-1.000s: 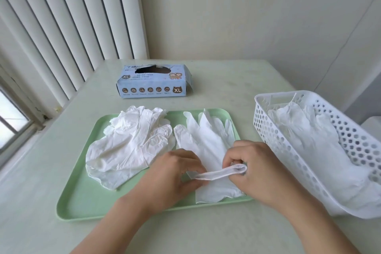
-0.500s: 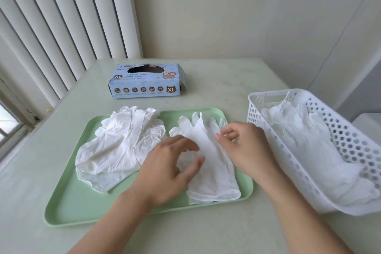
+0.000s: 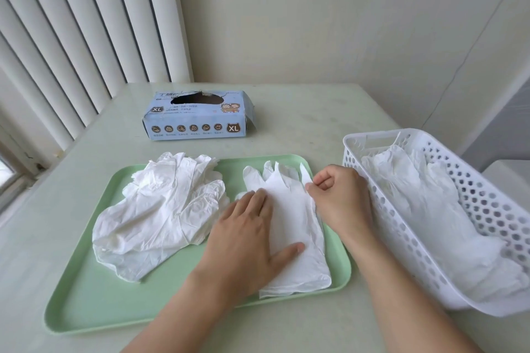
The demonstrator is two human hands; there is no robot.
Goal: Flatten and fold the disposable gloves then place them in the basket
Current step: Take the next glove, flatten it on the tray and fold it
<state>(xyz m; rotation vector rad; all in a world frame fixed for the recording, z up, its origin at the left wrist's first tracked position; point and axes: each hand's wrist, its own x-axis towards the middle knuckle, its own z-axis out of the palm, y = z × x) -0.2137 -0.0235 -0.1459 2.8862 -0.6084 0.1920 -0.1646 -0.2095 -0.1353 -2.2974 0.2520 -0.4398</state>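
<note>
A white disposable glove (image 3: 295,226) lies spread on the right half of a green tray (image 3: 94,304), fingers pointing away from me. My left hand (image 3: 246,241) presses flat on the glove's left side with straight fingers. My right hand (image 3: 338,198) has curled fingers and pinches the glove's right edge near the little finger. A crumpled heap of white gloves (image 3: 160,212) fills the tray's left half. The white perforated basket (image 3: 470,200) stands to the right of the tray and holds several white gloves (image 3: 430,209).
A light blue XL glove box (image 3: 198,116) with a torn opening sits behind the tray. The pale table (image 3: 315,114) ends at a wall behind and vertical blinds (image 3: 71,37) on the left. The basket sits by the table's right edge.
The cuff that both hands held up a second ago now lies flat. My left hand has come down onto the glove, and my right hand has moved up to its right edge.
</note>
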